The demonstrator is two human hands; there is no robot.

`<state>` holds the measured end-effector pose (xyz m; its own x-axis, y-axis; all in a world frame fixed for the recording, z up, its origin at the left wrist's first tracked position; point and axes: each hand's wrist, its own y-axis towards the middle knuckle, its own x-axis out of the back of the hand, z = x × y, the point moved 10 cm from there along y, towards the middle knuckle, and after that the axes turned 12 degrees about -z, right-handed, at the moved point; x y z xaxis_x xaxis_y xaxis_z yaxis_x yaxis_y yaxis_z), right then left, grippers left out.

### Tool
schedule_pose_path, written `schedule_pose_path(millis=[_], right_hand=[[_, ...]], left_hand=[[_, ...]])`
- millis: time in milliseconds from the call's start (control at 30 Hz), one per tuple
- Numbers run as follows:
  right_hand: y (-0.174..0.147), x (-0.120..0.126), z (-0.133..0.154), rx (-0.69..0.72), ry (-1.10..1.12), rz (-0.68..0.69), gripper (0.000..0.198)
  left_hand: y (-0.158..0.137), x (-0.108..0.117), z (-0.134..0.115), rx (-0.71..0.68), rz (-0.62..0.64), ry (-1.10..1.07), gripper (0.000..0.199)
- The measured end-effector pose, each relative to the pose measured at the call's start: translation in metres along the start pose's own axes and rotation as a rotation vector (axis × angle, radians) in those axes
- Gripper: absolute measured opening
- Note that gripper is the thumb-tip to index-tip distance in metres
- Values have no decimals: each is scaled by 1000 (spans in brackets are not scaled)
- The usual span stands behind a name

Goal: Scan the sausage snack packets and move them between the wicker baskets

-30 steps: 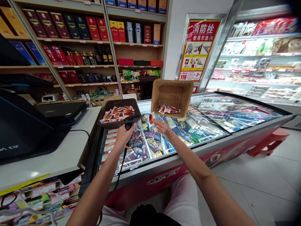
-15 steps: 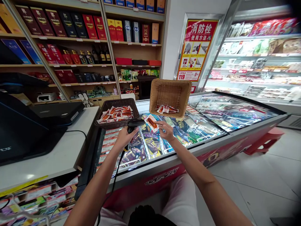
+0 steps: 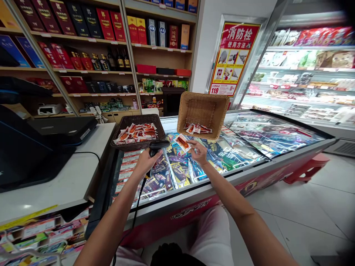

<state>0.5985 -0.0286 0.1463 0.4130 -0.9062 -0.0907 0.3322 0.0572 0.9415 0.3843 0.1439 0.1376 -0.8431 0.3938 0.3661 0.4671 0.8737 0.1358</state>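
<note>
While the left hand (image 3: 146, 162) clasps a scanner (image 3: 159, 145), the right hand (image 3: 199, 152), pinching a packet (image 3: 181, 142) just edgewise, could drop it.

Black scanner (image 3: 158, 144) and small snack packet (image 3: 182, 142), apart but near each other mid-frame.
The corded scanner points its head rightward, just left of centre. The flat, pale-edged packet, its reddish-brown contents showing, slants down toward the right of the frame, just beyond the scanner's head.
</note>
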Motion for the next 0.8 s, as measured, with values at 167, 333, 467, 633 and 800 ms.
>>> schedule_pose_path(millis=[167, 333, 467, 633, 800], right_hand=[[-4, -3, -2, -54, 95, -5, 13], [-11, -4, -14, -113, 78, -17, 15], [0, 6, -55, -133, -147, -92, 13], [54, 31, -129, -182, -480, -223, 11], [84, -32, -138, -131, -510, -83, 16]], left_hand=[[-4, 0, -2, 39, 44, -84, 48], [-7, 2, -3, 85, 52, -139, 49], [-4, 6, 5, 127, 44, -145, 50], [2, 26, 24, 153, 5, -152, 51], [16, 72, 51, 178, -156, -151, 53]])
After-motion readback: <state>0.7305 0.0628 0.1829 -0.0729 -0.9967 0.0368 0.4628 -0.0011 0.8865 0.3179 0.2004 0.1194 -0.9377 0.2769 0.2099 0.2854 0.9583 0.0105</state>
